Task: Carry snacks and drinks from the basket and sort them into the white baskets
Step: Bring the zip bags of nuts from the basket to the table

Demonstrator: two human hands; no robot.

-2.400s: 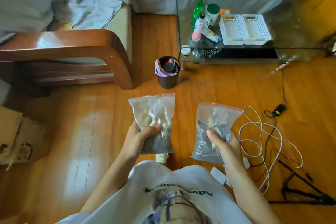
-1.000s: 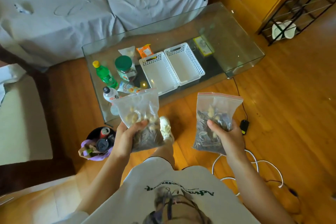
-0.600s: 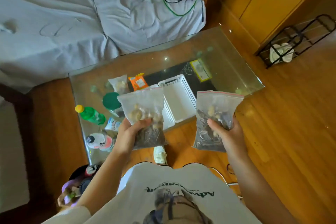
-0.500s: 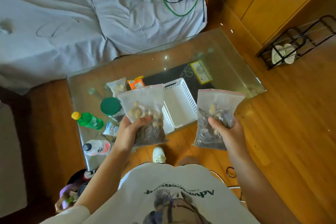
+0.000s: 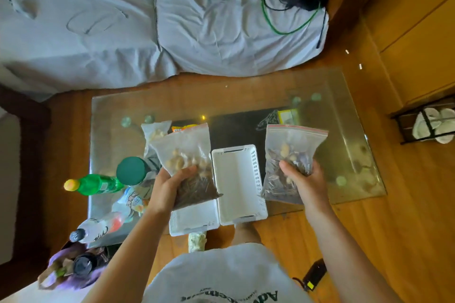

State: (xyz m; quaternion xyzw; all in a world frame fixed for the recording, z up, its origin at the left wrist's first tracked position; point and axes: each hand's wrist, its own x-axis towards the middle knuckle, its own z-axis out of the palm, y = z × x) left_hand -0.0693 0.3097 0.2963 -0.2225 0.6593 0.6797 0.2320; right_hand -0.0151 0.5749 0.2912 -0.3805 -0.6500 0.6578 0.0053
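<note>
My left hand (image 5: 170, 186) grips a clear zip bag of nuts and seeds (image 5: 188, 160) over the left white basket (image 5: 194, 220), hiding most of it. My right hand (image 5: 305, 183) holds a second clear zip bag with a red seal (image 5: 289, 155) just right of the right white basket (image 5: 240, 184), which is empty. Both baskets sit side by side at the near edge of the glass table (image 5: 344, 145). The dark source basket (image 5: 78, 264) with drinks and a purple liner stands on the floor at lower left.
On the table's left part stand a green bottle (image 5: 94, 184), a green-lidded jar (image 5: 131, 171), a white-and-pink bottle (image 5: 98, 227), a small snack bag (image 5: 155, 131) and an orange packet (image 5: 182, 128). A grey-covered sofa (image 5: 147, 19) lies beyond. A shoe rack (image 5: 428, 123) stands at right.
I have stepped closer to the table. Both bags have come forward with my hands and now hang over and beside the white baskets, at the table's near edge.
</note>
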